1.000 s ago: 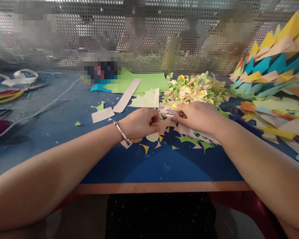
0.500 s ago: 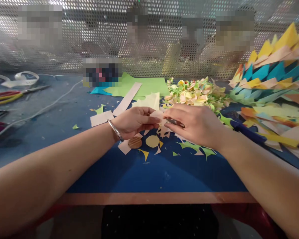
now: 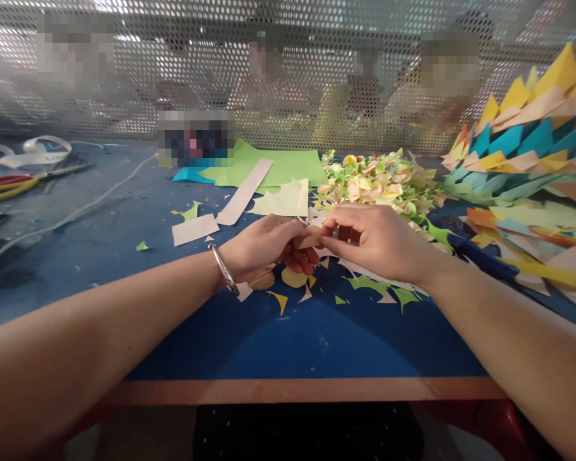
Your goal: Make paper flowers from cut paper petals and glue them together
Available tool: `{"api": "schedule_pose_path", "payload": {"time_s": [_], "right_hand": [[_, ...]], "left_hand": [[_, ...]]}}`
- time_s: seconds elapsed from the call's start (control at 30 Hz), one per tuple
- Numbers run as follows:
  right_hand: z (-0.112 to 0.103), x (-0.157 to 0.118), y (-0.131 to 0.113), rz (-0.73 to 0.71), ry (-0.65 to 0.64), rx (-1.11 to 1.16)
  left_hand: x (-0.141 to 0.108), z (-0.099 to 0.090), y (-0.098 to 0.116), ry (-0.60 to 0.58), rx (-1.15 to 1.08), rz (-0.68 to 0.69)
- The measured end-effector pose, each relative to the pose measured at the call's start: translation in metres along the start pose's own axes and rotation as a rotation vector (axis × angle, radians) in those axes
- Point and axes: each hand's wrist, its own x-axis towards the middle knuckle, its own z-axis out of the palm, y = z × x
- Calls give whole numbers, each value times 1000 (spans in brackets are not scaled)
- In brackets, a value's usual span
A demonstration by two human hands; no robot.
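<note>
A small pale pink piece of paper (image 3: 310, 239) is pinched between my two hands above the middle of the blue table. My left hand (image 3: 271, 242), with a silver bangle at the wrist, holds its left side, with the lower fingers curled underneath. From the right, my right hand (image 3: 372, 242) grips its other edge between thumb and fingertips. Just below the hands lie a pale yellow paper disc (image 3: 294, 277) and a brownish paper disc (image 3: 262, 279), partly covered by my left hand. Yellow offcuts (image 3: 280, 301) and green offcuts (image 3: 370, 283) are scattered nearby.
A green sheet (image 3: 288, 165), a cream sheet with scalloped edges (image 3: 285, 200) and pink strips (image 3: 246, 192) lie beyond. Curled paper pieces (image 3: 372, 182) are heaped behind my right hand. A layered folded-paper construction (image 3: 523, 137) stands right. Scissors (image 3: 33, 182) and a cord (image 3: 100, 197) lie left.
The pale pink paper has been tilted and folded or turned between my fingers. My left hand has rolled over, its lower fingers now showing beneath the paper and partly covering the discs.
</note>
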Motion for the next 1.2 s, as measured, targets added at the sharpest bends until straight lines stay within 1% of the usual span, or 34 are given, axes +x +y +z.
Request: {"api": "schedule_pose_path", "payload": {"time_s": [0.07,0.17,0.23,0.3,0.47,0.6,0.7,0.83,1.0,1.2], "right_hand": [[0,0,0,14,-12,37],[0,0,-1,35,-8,36],[0,-1,-3,77,-7,46],[0,-1,-4,124,-13,78],[-2,-1,-5,176,-18,132],[-1,-1,-5,201,-13,152],[-1,-1,-5,211,-3,165],[0,-2,-5,234,9,167],[-1,-1,-5,279,25,225],[-2,-1,-3,213,-36,204]], "left_hand": [[-2,0,2,-7,71,26],[-6,1,4,7,313,56],[-8,2,5,18,458,25],[-10,3,6,22,516,-17],[-9,3,5,22,490,-24],[-6,1,3,43,454,79],[-4,-1,1,43,467,147],[-3,-2,2,42,513,172],[-6,-1,3,55,543,217],[-9,1,3,95,552,292]]}}
